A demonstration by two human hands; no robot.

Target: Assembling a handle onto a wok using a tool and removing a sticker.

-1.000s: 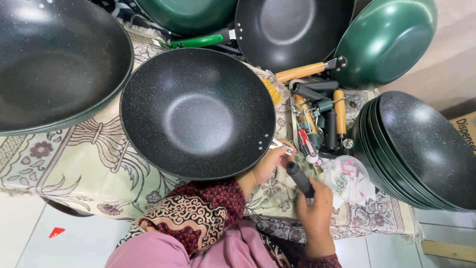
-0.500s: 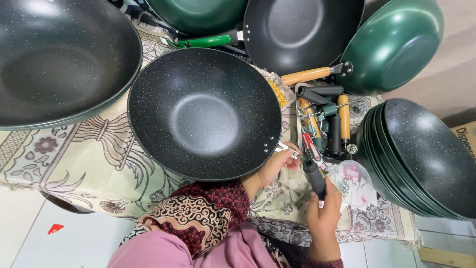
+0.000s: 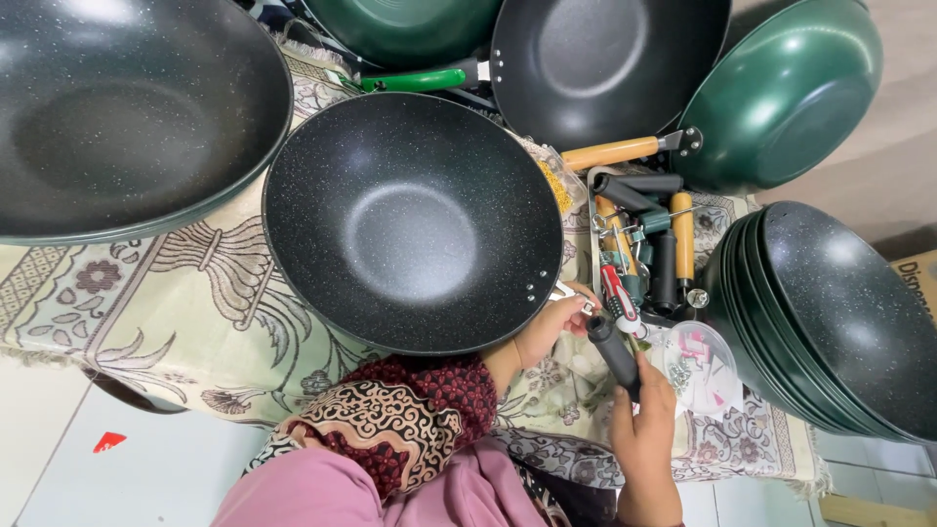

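Observation:
A black speckled wok (image 3: 410, 220) lies on the patterned cloth (image 3: 195, 303) in front of me. My left hand (image 3: 551, 327) pinches the small metal bracket on the wok's near right rim. My right hand (image 3: 644, 429) grips a black handle (image 3: 613, 353) and holds its upper end close to that bracket, beside my left fingers. A maroon and cream patterned sleeve covers my left forearm.
A tray of black and wooden handles and tools (image 3: 639, 244) lies right of the wok. A clear bag of small parts (image 3: 698, 361) sits beside my right hand. A stack of green woks (image 3: 830, 312) stands at right. More woks (image 3: 127, 107) ring the far side.
The view has shifted, so the wok sits further right in frame. My right hand has brought the black handle up closer to the bracket held by my left hand.

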